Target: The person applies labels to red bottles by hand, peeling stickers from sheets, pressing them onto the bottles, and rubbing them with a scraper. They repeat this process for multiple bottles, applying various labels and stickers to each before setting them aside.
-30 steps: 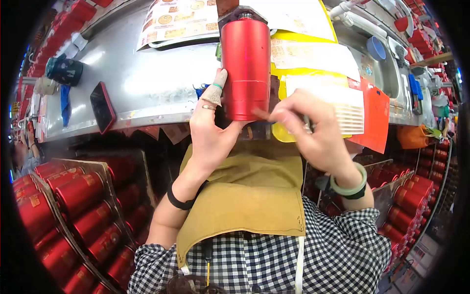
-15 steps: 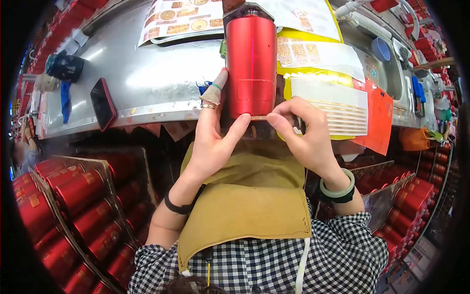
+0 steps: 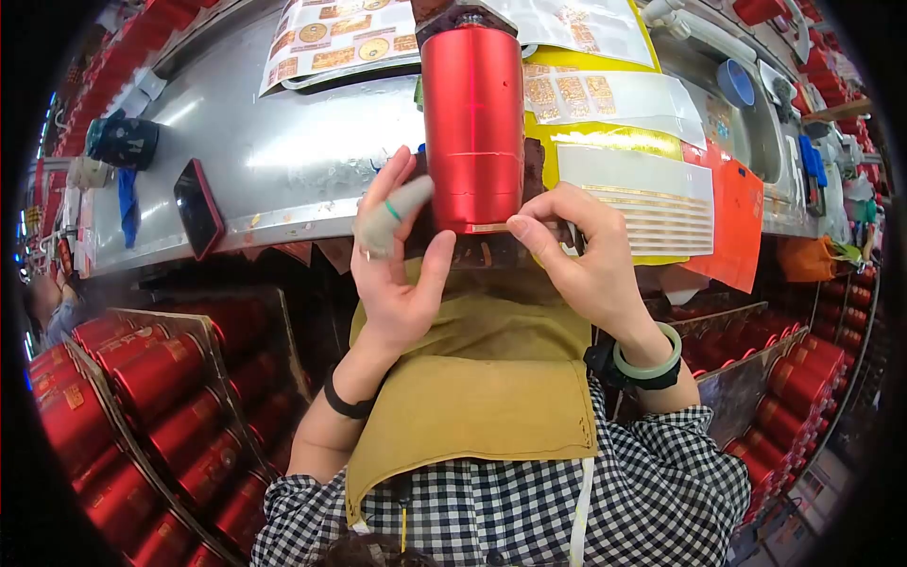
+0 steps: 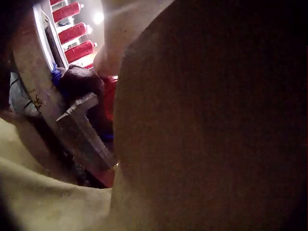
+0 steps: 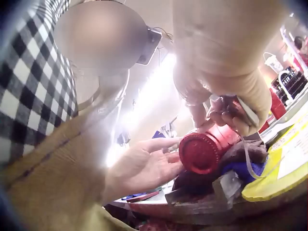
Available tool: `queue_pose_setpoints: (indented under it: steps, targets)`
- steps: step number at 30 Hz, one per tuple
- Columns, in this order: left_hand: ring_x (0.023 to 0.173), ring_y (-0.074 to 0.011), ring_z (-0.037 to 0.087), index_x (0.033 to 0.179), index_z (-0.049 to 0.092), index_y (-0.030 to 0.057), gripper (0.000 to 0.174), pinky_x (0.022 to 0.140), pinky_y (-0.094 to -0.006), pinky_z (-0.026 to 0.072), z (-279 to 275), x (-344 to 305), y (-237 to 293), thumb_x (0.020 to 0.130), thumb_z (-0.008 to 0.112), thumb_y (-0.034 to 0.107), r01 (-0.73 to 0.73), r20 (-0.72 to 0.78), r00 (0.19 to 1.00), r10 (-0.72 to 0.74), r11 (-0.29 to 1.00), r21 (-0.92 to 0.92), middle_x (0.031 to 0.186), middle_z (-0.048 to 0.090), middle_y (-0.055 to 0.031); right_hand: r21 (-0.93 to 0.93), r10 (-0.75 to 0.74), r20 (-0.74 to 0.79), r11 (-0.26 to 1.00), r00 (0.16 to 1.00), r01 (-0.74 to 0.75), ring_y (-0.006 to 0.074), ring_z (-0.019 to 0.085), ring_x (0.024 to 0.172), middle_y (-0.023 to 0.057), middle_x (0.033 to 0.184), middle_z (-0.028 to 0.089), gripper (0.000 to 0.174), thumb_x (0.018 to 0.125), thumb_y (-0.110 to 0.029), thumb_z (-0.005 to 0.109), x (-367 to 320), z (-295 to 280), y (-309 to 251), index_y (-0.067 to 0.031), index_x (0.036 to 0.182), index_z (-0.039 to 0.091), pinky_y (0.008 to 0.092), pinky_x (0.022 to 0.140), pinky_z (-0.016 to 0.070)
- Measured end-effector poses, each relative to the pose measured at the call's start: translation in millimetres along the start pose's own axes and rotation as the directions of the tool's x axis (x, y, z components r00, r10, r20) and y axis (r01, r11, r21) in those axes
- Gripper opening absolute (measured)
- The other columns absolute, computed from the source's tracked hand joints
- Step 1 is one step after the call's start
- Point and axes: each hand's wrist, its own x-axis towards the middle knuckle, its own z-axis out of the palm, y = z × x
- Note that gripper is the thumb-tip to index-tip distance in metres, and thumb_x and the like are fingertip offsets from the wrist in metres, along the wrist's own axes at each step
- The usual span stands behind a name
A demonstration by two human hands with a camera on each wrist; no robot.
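Note:
A red metallic bottle (image 3: 474, 123) lies with its base toward the person and its neck away. The left hand (image 3: 392, 255), a cover on one finger, stands off the bottle's left side with its fingers spread. At the bottle's lower right edge, the right hand (image 3: 590, 246) pinches the end of a thin gold strip (image 3: 487, 228) lying across near the base. The right wrist view shows the round base (image 5: 196, 155), the curled right-hand fingers (image 5: 231, 118) against the bottle and a narrow strip (image 5: 248, 161) hanging from them. Something metallic is partly hidden in that hand.
White sheets with gold strips (image 3: 652, 203) and gold labels (image 3: 572, 94) lie right of the bottle on yellow backing. A phone (image 3: 198, 210) and dark jar (image 3: 123, 140) are on the metal table (image 3: 246, 142). Racks of red bottles (image 3: 161, 364) flank the person.
The right hand came in to the bottle's base and stays there. The left hand, earlier against the bottle with its thumb at the base, has moved off to the left.

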Motion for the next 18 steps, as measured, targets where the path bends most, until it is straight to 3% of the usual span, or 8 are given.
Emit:
queue_pose_setpoints:
  steps: [1, 2, 3, 5, 8, 11, 13, 18]
  targets:
    - [0.151, -0.0367, 0.04, 0.139, 0.057, -0.0092, 0.047, 0.12, -0.0492, 0.0418, -3.0, -0.9, -0.9, 0.094, 0.07, -0.004, -0.163, 0.069, 0.986, 0.152, 0.967, 0.197, 0.161, 0.038, -0.0253, 0.001, 0.003, -0.001, 1.0, 1.0, -0.003, 0.0182, 0.063, 0.073, 0.0092, 0.084, 0.071, 0.013, 0.094, -0.013, 0.076, 0.0, -0.2, -0.4, -0.0004, 0.094, 0.073, 0.0313, 0.066, 0.0485]
    - [0.145, -0.0392, 0.048, 0.128, 0.066, -0.0077, 0.041, 0.115, -0.0477, 0.0478, 1.1, -2.8, -3.5, 0.089, 0.076, -0.004, -0.172, 0.037, 0.985, 0.168, 0.97, 0.17, 0.157, 0.043, -0.0256, 0.005, -0.004, 0.001, 1.0, 1.0, 0.004, 0.0182, 0.063, 0.072, 0.0093, 0.084, 0.071, 0.012, 0.094, -0.012, 0.076, 0.3, -0.3, -1.1, -0.0003, 0.093, 0.073, 0.0314, 0.066, 0.0485]
    - [0.141, -0.0408, 0.053, 0.124, 0.071, 0.0007, 0.042, 0.114, -0.0474, 0.0488, 10.0, -4.4, 4.2, 0.083, 0.082, -0.002, -0.057, -0.073, 0.995, 0.067, 0.989, 0.133, 0.153, 0.049, -0.0244, 0.01, -0.011, 0.003, 1.0, 1.0, 0.011, 0.0183, 0.063, 0.072, 0.0093, 0.084, 0.071, 0.011, 0.093, -0.011, 0.076, 0.7, -0.1, -1.3, -0.0002, 0.093, 0.073, 0.0315, 0.066, 0.0486]
    - [0.135, -0.0418, 0.057, 0.117, 0.077, 0.0091, 0.041, 0.112, -0.0466, 0.0518, 1.8, 1.0, -2.5, 0.078, 0.087, 0.001, -0.319, 0.134, 0.948, 0.289, 0.842, 0.435, 0.148, 0.056, -0.022, 0.01, -0.03, -0.002, 0.999, 1.0, 0.03, 0.0187, 0.063, 0.072, 0.0094, 0.084, 0.071, 0.011, 0.093, -0.011, 0.076, 1.3, 1.1, -0.2, -0.0002, 0.093, 0.073, 0.0317, 0.066, 0.0487]
    - [0.133, -0.0421, 0.059, 0.109, 0.079, 0.0113, 0.033, 0.107, -0.047, 0.0552, 3.7, 5.0, 1.7, 0.077, 0.088, 0.004, -0.393, 0.18, 0.917, 0.355, 0.738, 0.548, 0.142, 0.062, -0.0198, 0.0, -0.051, -0.01, 0.999, 0.999, 0.051, 0.0195, 0.063, 0.072, 0.0095, 0.085, 0.071, 0.01, 0.092, -0.01, 0.076, 0.7, 0.9, 0.9, -0.0003, 0.093, 0.074, 0.0321, 0.066, 0.0489]
    - [0.132, -0.0423, 0.059, 0.105, 0.077, 0.0086, 0.025, 0.105, -0.0477, 0.057, 6.6, 9.0, -6.0, 0.081, 0.085, 0.004, -0.474, 0.229, 0.878, 0.421, 0.691, 0.545, 0.142, 0.063, -0.0204, -0.009, -0.031, 0.0, 0.999, 1.0, 0.031, 0.0202, 0.064, 0.072, 0.0097, 0.085, 0.072, 0.01, 0.092, -0.01, 0.077, 0.5, -1.4, -0.9, -0.0004, 0.094, 0.074, 0.0323, 0.066, 0.049]
    - [0.126, -0.0433, 0.063, 0.1, 0.074, 0.0061, 0.019, 0.102, -0.0481, 0.0591, 9.3, 15.7, -1.7, 0.083, 0.082, 0.003, -0.499, 0.239, 0.863, 0.445, 0.678, 0.54, 0.133, 0.068, -0.0213, -0.005, -0.011, 0.01, 1.0, 1.0, 0.011, 0.0204, 0.064, 0.072, 0.0098, 0.085, 0.072, 0.01, 0.092, -0.01, 0.077, 0.4, -3.1, -3.2, -0.0006, 0.094, 0.075, 0.0324, 0.066, 0.0491]
    - [0.114, -0.0419, 0.07, 0.094, 0.075, 0.0028, 0.006, 0.094, -0.0462, 0.0627, 12.6, 14.9, -10.4, 0.09, 0.078, 0.006, -0.438, 0.093, 0.882, 0.462, 0.731, 0.523, 0.118, 0.074, -0.0197, 0.029, 0.046, 0.036, 0.998, 0.998, -0.047, 0.0198, 0.064, 0.072, 0.009, 0.085, 0.073, 0.013, 0.093, -0.014, 0.077, -0.1, -10.4, -1.1, -0.0007, 0.092, 0.076, 0.0323, 0.066, 0.0487]
